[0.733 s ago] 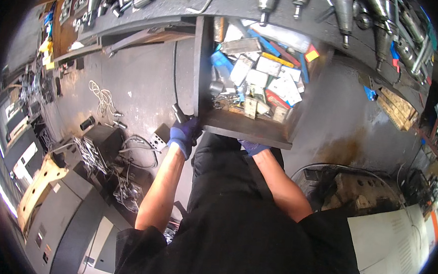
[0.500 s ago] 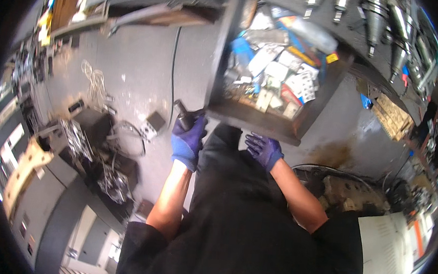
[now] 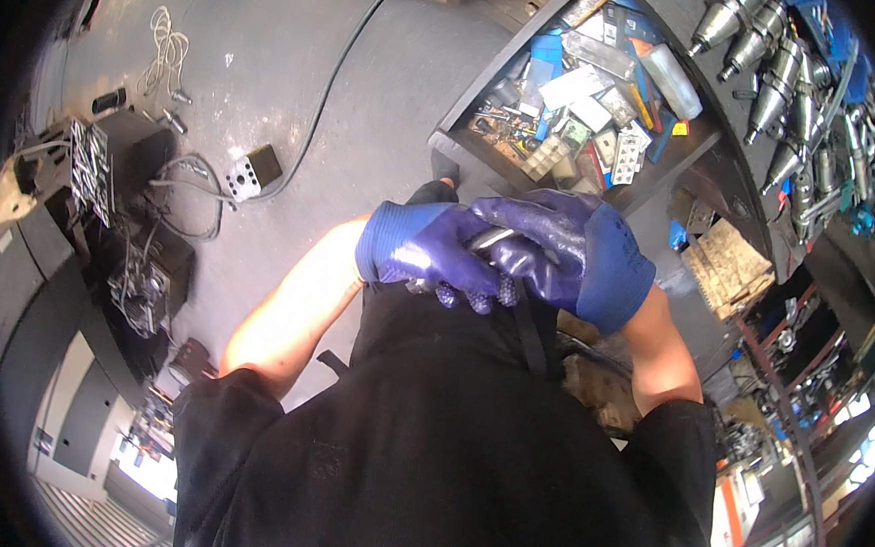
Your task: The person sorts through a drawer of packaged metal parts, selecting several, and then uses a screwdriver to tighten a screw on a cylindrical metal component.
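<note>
My left hand [image 3: 429, 248] and my right hand [image 3: 569, 247], both in purple-coated gloves with blue cuffs, are together in front of my torso. The left fingers are curled, and the right hand lies over them with its fingers bent. Between the two gloves shows a sliver of a shiny metallic thing [image 3: 491, 239]; its kind is hidden by the fingers. Just beyond my hands stands an open drawer [image 3: 504, 164], full of small plastic boxes, blue pieces, a clear tube-shaped container [image 3: 670, 82] and loose bits.
Several metal toolholders [image 3: 775, 99] lie on the bench at upper right. On the floor to the left are a metal block with holes [image 3: 253, 173], a dark cable [image 3: 330, 96] and a pale cord [image 3: 165, 56]. A stained wooden board [image 3: 726, 269] is right of the drawer.
My hands have come together from either side, the right now over the left. The dark cylindrical tool that stood up from my left hand is no longer visible. The view has shifted.
</note>
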A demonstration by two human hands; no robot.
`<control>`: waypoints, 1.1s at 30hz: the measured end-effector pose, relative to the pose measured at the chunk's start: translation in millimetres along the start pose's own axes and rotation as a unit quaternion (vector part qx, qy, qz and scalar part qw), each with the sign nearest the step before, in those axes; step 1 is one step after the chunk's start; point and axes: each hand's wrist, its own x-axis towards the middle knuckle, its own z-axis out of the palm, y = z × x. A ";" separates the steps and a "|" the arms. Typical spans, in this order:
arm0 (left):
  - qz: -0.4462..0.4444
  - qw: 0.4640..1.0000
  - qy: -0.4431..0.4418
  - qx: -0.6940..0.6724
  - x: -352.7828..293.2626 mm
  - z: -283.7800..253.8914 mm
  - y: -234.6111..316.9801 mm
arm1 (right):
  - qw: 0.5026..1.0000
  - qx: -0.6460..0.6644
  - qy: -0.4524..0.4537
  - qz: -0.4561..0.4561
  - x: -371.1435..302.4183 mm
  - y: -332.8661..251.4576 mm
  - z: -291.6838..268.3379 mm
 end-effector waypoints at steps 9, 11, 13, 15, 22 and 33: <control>0.202 0.949 0.159 -0.184 9.0 24.6 -64.0 | 0.961 0.226 0.112 0.117 -31.9 23.7 26.1; 0.178 0.873 0.198 -0.409 14.3 43.3 -65.7 | 0.940 0.265 0.169 0.132 -44.4 29.2 30.8; 0.277 0.816 0.190 -0.471 29.2 47.6 -105.1 | 0.925 0.290 0.203 0.140 -54.7 30.9 30.4; 0.355 0.806 0.245 -0.405 50.2 77.6 -85.7 | 0.920 0.278 0.254 0.105 -63.9 37.0 34.2; 0.440 0.726 0.349 -0.397 133.5 121.7 -90.9 | 0.923 0.239 0.301 0.020 -81.9 50.0 45.5; 0.501 0.608 0.287 -0.546 143.8 110.8 -85.9 | 0.957 0.111 0.268 -0.006 -93.0 77.5 60.2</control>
